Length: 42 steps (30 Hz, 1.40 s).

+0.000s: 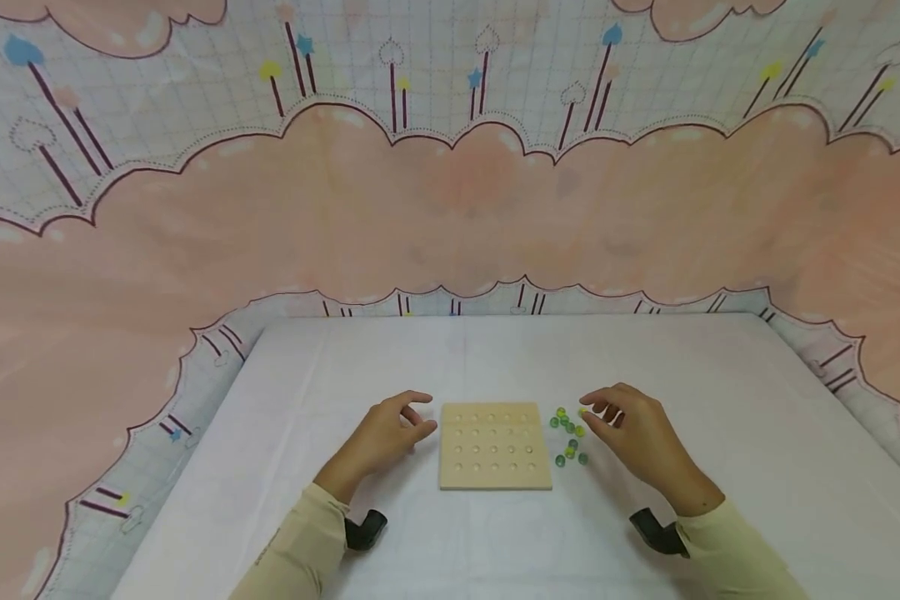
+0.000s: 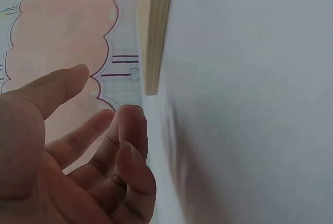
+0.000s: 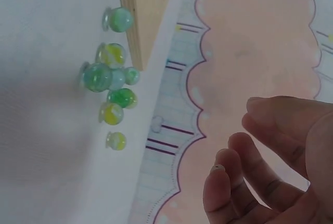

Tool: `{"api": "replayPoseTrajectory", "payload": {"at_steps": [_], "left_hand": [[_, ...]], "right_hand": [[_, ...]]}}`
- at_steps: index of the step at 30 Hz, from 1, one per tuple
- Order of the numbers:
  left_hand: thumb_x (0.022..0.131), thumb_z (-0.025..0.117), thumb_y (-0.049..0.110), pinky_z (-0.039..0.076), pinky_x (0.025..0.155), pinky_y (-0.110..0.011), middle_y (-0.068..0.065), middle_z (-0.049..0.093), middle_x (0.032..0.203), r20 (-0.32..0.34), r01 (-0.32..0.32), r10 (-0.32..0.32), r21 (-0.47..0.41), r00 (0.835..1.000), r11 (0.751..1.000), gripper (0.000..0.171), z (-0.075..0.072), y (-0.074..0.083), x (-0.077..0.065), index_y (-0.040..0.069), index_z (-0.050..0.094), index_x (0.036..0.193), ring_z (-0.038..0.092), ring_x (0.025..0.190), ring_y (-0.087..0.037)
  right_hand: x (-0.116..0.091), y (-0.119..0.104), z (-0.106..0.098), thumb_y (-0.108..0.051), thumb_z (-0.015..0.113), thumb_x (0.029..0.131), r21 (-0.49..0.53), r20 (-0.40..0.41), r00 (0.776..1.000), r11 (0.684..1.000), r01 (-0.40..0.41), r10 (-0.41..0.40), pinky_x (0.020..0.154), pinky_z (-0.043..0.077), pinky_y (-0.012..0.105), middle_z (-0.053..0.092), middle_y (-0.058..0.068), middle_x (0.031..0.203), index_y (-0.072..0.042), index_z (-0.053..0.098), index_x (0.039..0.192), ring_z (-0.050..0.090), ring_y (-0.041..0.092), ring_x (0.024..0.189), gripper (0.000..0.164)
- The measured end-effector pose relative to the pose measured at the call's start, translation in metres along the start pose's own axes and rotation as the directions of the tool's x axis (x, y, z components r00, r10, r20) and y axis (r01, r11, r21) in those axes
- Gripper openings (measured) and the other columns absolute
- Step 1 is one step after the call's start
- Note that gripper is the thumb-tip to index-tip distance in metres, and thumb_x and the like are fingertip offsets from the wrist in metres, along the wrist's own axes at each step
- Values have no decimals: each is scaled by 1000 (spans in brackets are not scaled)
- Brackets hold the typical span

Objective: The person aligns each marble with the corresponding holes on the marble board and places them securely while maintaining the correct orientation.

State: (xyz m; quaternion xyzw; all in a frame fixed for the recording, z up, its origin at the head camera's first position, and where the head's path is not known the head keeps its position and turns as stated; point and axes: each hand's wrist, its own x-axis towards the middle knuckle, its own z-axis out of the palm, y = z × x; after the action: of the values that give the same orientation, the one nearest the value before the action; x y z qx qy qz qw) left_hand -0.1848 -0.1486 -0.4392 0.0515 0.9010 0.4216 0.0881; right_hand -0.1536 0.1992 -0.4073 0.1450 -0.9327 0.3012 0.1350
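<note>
A square pale wooden board (image 1: 495,478) with rows of round hollows lies flat on the white table. Just off its right side is a loose cluster of green and yellow glass marbles (image 1: 560,461). My left hand (image 1: 387,431) hovers beside the board's left edge, fingers relaxed, holding nothing; the left wrist view shows the board's edge (image 2: 155,37) apart from the fingertips. Close to the marbles on their right is my right hand (image 1: 640,433), its fingers loosely bent. In the right wrist view, thumb and fingers stand apart with nothing between them, away from the marbles (image 3: 97,77).
A white cloth covers the table (image 1: 390,350). Behind and around it hangs a peach and white patterned cloth (image 1: 450,217) with drawn candles. Each wrist carries a black camera mount (image 1: 365,531) near the pale sleeve.
</note>
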Motion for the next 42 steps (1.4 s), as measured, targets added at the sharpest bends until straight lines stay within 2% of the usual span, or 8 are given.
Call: {"api": "replayPoseTrajectory", "payload": {"at_steps": [5, 11, 15, 20, 33, 42], "left_hand": [[91, 74, 24, 49, 62, -27, 0, 65, 90, 62, 3, -2, -14, 998, 1000, 44, 2, -5, -1, 15, 61, 133, 61, 67, -13], [90, 75, 24, 49, 64, -28, 1, 66, 89, 82, -25, 25, 0, 996, 1000, 44, 2, -6, 0, 16, 62, 131, 60, 70, -13], [88, 77, 24, 45, 68, -28, 3, 64, 91, 100, -54, 50, 39, 994, 998, 45, 3, -6, 1, 19, 63, 130, 56, 76, -13], [86, 80, 27, 41, 71, -29, 2, 59, 96, 133, -58, 46, 88, 990, 994, 53, 5, -5, 2, 22, 61, 135, 51, 81, -15], [81, 83, 34, 39, 72, -31, 0, 53, 98, 152, -111, 82, 195, 985, 974, 65, 12, -5, 0, 24, 58, 140, 48, 83, -17], [80, 84, 33, 39, 71, -30, 1, 53, 99, 158, -116, 83, 217, 984, 969, 68, 11, -7, -1, 24, 57, 142, 47, 83, -16]], "right_hand": [[2, 5, 3, -6, 76, 86, 7, 23, 1000, 1000, -5, 5, 65, 52, 22, 67, 0, 85, -5, 75, 103, 59, 12, 77, 17], [1, 11, 3, -6, 76, 86, 2, 46, 998, 999, -44, 44, 64, 52, 21, 67, 0, 85, -6, 75, 103, 59, 12, 76, 17], [1, 13, 3, -5, 76, 86, 5, 52, 998, 999, -43, 43, 64, 52, 22, 67, 1, 85, -6, 75, 103, 59, 12, 76, 17], [4, 15, 6, -6, 76, 87, -1, 80, 995, 998, -66, 66, 64, 51, 22, 68, 2, 86, -6, 75, 104, 59, 13, 77, 17], [12, 32, 13, -8, 76, 87, -21, 152, 981, 993, -115, 117, 60, 48, 22, 68, 2, 85, -6, 74, 109, 59, 15, 77, 22], [15, 36, 19, -8, 76, 87, -7, 188, 971, 988, -152, 151, 62, 47, 22, 68, 2, 85, -6, 74, 108, 58, 15, 77, 21]]}}
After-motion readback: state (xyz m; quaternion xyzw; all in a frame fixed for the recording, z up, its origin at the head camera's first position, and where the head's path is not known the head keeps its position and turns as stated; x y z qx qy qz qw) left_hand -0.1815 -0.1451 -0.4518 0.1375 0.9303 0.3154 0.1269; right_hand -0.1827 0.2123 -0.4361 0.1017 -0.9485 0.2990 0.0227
